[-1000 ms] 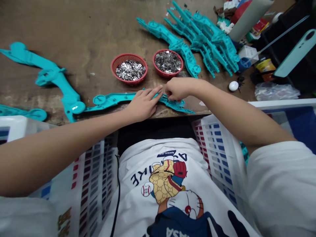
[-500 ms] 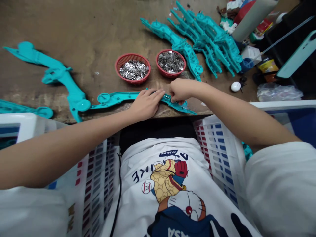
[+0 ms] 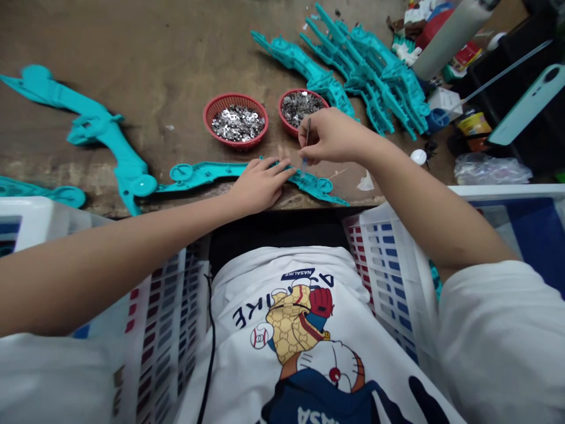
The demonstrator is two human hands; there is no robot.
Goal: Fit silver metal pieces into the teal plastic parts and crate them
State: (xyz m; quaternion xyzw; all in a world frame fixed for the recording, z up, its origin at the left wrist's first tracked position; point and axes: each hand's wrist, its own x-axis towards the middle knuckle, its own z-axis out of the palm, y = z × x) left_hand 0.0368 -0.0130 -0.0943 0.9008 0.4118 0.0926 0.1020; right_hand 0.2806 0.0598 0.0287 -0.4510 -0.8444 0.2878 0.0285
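My left hand lies with outstretched fingers across the middle of a long teal plastic part, which rests along the table's near edge with its inner ribs and round sockets facing up. My right hand is closed in a pinch around a slim grey metal tool, held nearly upright. Its lower end points down at the part's right section, just beside my left fingertips. Whether the tip touches the plastic, I cannot tell. Behind my hands stand two red baskets of small shiny metal pieces, a left basket and a right basket.
An assembled-looking teal piece lies at left, and several teal parts are grouped at back right. A bottle, a phone and a plastic bag are at right. White crates flank my lap.
My right hand has lifted and moved up from the teal part, and the tool in it now stands more upright. My left hand stays in place on the part.
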